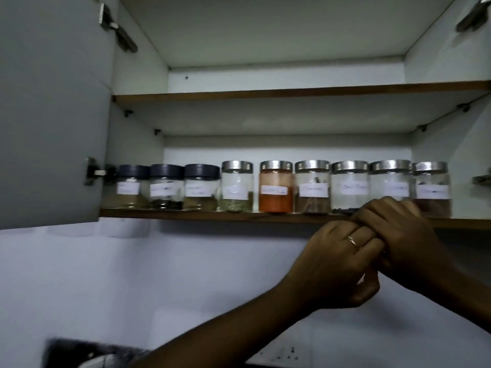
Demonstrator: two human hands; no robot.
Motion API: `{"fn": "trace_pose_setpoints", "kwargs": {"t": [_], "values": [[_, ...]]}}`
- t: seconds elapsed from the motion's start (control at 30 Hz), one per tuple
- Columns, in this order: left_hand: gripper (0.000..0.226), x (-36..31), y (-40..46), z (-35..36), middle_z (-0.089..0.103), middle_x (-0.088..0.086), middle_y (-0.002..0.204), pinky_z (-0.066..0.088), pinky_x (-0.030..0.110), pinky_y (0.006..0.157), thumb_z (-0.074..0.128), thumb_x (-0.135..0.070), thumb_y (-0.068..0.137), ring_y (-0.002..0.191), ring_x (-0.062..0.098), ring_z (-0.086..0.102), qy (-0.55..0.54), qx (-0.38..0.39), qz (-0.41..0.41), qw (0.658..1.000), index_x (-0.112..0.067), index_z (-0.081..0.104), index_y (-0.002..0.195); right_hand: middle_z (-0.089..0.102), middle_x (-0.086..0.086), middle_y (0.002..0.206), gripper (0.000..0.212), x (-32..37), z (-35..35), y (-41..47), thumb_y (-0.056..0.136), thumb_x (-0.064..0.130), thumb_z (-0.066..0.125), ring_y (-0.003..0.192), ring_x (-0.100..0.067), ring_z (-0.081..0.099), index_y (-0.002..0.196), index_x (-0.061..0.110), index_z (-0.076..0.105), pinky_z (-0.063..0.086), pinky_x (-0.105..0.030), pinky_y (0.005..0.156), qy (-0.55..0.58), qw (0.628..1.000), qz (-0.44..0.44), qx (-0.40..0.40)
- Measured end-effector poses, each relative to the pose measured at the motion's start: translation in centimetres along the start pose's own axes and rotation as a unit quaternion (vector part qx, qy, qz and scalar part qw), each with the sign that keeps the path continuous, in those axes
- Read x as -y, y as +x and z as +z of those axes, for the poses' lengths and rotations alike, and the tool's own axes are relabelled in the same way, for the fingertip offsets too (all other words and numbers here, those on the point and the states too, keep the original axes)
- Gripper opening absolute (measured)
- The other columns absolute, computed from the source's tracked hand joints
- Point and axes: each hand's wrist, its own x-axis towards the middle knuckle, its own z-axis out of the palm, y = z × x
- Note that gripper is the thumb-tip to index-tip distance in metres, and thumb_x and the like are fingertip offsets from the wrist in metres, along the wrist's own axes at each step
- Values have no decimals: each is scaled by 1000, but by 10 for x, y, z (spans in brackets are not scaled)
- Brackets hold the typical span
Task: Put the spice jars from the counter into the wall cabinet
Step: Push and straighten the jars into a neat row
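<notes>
Several labelled spice jars stand in one row on the lower shelf (186, 214) of the open wall cabinet. At the left are three dark-lidded jars (166, 185); to their right are steel-lidded ones, among them an orange powder jar (276, 189). Just below the shelf's front edge, at the right, my left hand (337, 264) and my right hand (406, 235) are pressed together. My right fingers curl over my left fingers, which bear a ring. No jar is in either hand. My right hand hides the bottom of a steel-lidded jar (389, 181).
The upper shelf (265, 92) holds nothing visible. The cabinet door (53, 115) stands open at the left, with hinges along its edge. Below the cabinet is a white wall, with a socket plate (288, 354) low down and a dark blurred object (87, 354) at bottom left.
</notes>
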Motion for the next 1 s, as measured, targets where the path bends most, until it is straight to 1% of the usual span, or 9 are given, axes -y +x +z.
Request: {"fn": "trace_pose_setpoints", "kwargs": {"t": [0.07,0.17,0.37,0.53,0.63,0.73,0.83,0.9,1.0], "values": [[19,12,-19,-29,67,11,89,39,34,70,68,-11,71,82,26,55,41,-2,31,999,-3,67,88,64,-11,75,31,25,4,14,75,27,47,65,-31,59,80,5,68,42,-35,63,-1,998,-62,-28],[17,30,-53,-78,68,8,89,39,34,71,66,-16,74,83,24,55,102,27,56,993,-7,70,87,63,-11,74,28,68,17,36,75,25,49,62,-30,58,80,5,68,46,-35,58,29,990,-129,-51],[20,67,-108,-164,69,5,85,37,32,67,56,-22,81,81,21,50,170,43,91,980,-10,71,87,64,-9,75,29,154,44,77,77,25,51,63,-29,59,88,5,68,47,-35,57,93,975,-187,-77],[25,102,-145,-216,71,3,87,40,33,69,49,-25,85,86,21,53,193,27,92,976,-13,70,87,63,-8,76,32,215,58,113,79,28,50,64,-27,58,92,4,69,47,-34,57,103,971,-194,-94],[19,123,-165,-241,72,2,88,40,33,73,47,-26,86,89,20,55,199,10,96,975,-16,59,96,63,-8,75,33,247,66,136,79,27,49,63,-28,58,92,4,69,46,-33,57,94,974,-185,-90],[16,147,-183,-264,72,1,86,44,33,73,46,-27,87,87,20,56,190,-18,88,978,-17,55,95,64,-9,75,36,278,74,158,77,26,47,64,-28,58,94,3,68,46,-33,57,82,978,-171,-84],[15,165,-197,-277,70,2,83,38,31,71,43,-27,88,83,20,53,185,-56,54,980,-17,54,92,62,-9,74,38,301,81,173,77,27,44,63,-28,56,93,2,68,45,-34,57,77,984,-145,-67],[18,173,-204,-278,68,4,82,36,31,71,43,-24,88,81,22,51,186,-71,23,980,-14,59,88,62,-9,75,37,309,86,180,78,27,44,63,-29,55,93,2,66,45,-34,57,68,988,-130,-52],[22,186,-206,-275,66,7,80,37,34,70,48,-20,84,77,26,52,189,-87,-57,977,-7,66,80,62,-9,78,34,310,95,192,81,27,45,66,-28,55,97,4,64,43,-33,59,30,992,-117,-35]]}}
